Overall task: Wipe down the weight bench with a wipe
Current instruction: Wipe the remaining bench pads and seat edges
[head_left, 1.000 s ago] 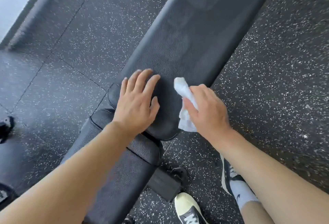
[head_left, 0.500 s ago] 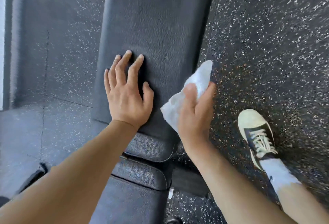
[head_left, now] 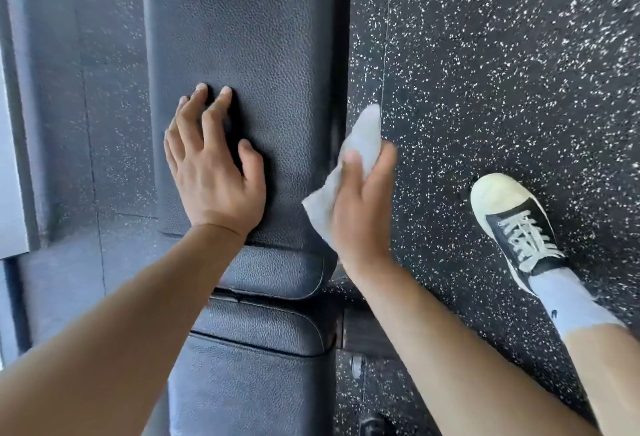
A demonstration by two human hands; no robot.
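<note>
A black rubber gym floor (head_left: 502, 71) flecked with white and grey specks fills the scene. Thin seams (head_left: 385, 30) divide it into large tiles — one runs straight away from the viewer on the right side. On the left, daylight washes the flooring to a paler grey, and a light strip (head_left: 10, 193) — perhaps a wall base or window edge — lines the far left edge.
</note>
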